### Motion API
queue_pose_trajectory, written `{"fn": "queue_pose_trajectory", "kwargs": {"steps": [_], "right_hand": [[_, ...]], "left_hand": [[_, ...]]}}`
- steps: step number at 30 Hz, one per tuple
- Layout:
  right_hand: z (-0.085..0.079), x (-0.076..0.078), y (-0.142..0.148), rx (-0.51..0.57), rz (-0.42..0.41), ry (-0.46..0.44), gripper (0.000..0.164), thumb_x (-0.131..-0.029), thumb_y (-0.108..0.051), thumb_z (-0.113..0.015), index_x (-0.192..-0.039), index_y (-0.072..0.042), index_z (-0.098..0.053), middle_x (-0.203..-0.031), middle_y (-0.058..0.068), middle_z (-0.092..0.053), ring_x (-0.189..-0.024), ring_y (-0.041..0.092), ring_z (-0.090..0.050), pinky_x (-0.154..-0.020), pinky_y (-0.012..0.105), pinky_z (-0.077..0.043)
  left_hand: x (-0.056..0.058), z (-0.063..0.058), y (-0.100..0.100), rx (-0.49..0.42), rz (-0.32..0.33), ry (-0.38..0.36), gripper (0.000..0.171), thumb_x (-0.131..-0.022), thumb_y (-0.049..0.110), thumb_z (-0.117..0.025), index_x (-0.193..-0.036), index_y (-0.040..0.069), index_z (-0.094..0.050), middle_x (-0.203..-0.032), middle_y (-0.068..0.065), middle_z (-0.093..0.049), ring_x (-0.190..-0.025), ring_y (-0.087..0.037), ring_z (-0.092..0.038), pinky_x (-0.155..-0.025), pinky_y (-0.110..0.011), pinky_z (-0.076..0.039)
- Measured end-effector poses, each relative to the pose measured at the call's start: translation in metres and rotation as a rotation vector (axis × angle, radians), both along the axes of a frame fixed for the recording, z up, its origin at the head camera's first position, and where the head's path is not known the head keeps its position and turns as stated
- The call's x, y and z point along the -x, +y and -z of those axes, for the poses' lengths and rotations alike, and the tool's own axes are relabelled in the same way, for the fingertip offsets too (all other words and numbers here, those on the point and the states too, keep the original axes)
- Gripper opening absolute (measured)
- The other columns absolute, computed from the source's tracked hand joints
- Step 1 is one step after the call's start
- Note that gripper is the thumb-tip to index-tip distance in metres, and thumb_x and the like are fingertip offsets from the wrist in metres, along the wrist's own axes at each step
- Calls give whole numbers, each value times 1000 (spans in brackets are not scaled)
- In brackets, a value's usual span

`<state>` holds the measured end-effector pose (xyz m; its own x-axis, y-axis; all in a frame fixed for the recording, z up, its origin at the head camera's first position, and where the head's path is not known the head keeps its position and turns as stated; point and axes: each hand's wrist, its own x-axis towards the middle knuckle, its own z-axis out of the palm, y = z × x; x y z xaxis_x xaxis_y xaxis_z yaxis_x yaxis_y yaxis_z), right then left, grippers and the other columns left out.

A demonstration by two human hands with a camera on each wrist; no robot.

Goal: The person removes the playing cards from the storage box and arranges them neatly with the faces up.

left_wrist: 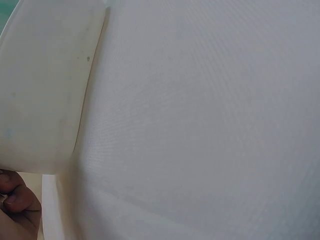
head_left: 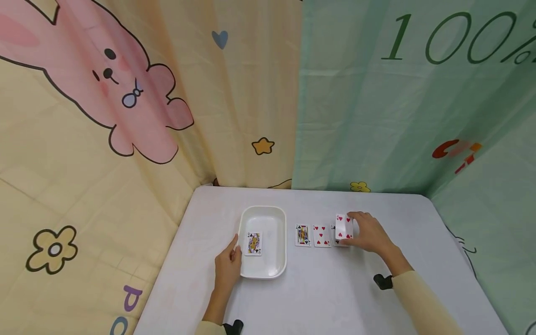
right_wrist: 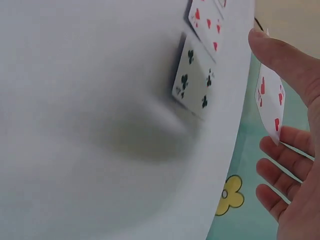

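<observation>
My left hand grips the left rim of a white rectangular tray. A face card lies face up inside it. My right hand holds a hearts playing card by its edges between thumb and fingers, raised off the table. Below that card lies a clubs card, partly covered in the head view and fully seen in the right wrist view. Left of it, in a row, lie another hearts card and a face card. The left wrist view shows mostly the tray's outer side.
A white cloth covers the table. Behind it hang a cream curtain with a pink rabbit print and a green curtain. Dark straps are on both wrists.
</observation>
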<state>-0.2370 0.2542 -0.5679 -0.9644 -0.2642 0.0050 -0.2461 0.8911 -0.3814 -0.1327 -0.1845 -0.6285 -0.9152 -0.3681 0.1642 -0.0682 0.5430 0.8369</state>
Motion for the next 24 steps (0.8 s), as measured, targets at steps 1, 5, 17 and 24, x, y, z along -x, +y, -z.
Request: {"fn": "queue_pose_trajectory", "kwargs": {"steps": [1, 5, 17, 24], "right_hand": [[2, -2, 6, -7, 6, 1, 97, -69, -56, -91, -141, -2, -56, -141, 25, -57, -128, 48, -52, -103, 66, -45], [9, -7, 27, -25, 44, -14, 98, -68, -58, -91, -142, -3, -57, -140, 29, -54, -125, 50, -51, -101, 68, -46], [37, -11, 76, -80, 80, -60, 96, -69, -51, -91, -140, 3, -56, -138, 34, -52, -123, 53, -51, -100, 71, -44], [45, -3, 61, -81, 47, -103, 92, -71, -47, -89, -142, 2, -55, -141, 32, -51, -126, 51, -50, -102, 70, -44]], "left_hand": [[0, 0, 0, 4, 1, 1, 44, -99, 9, -66, -143, 14, -62, -64, 3, -45, -56, -7, -40, -48, -20, -35], [0, 1, 0, 8, 4, -3, 44, -99, 9, -66, -143, 14, -62, -64, 2, -45, -57, -7, -40, -48, -20, -35], [4, -1, 6, -15, 25, -34, 44, -101, 12, -63, -145, 16, -61, -65, 1, -46, -58, -10, -41, -49, -20, -34], [0, -2, 5, -24, 13, -12, 43, -101, 12, -64, -143, 16, -62, -64, 2, -46, -57, -8, -41, -48, -20, -35]]}}
